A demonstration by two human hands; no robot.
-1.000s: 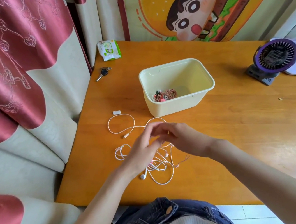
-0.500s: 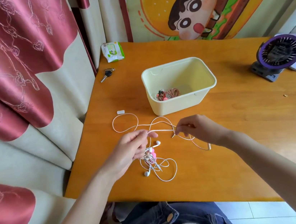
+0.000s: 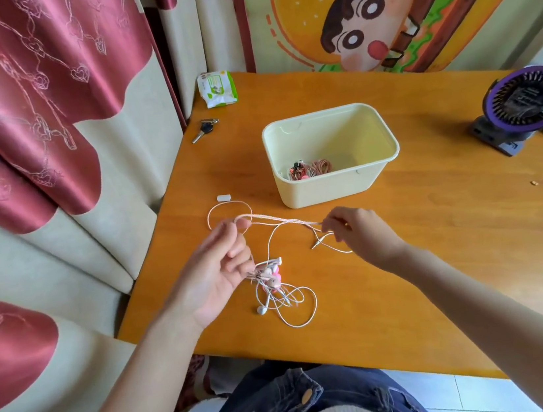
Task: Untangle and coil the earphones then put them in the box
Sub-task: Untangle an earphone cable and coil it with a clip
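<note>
A tangle of white and pink earphones (image 3: pixel 279 291) lies near the front edge of the orange table (image 3: pixel 442 252). My left hand (image 3: pixel 216 271) pinches a pinkish cable at its fingertips, and the earbud bundle hangs just below it. My right hand (image 3: pixel 360 232) pinches the same cable further right, so a length (image 3: pixel 286 220) is stretched between the hands. The jack plug (image 3: pixel 316 244) dangles below my right hand. Behind stands a pale yellow box (image 3: pixel 336 183) holding a coiled reddish earphone (image 3: pixel 310 169).
A small white piece (image 3: pixel 223 198) lies left of the box. Keys (image 3: pixel 205 130) and a tissue pack (image 3: pixel 217 88) sit at the far left corner. A purple fan (image 3: pixel 523 107) stands at the right. Curtains hang left of the table.
My hands have drawn further apart, the right one moving right, and the cable between them is pulled longer. The bundle has lifted a little under my left hand.
</note>
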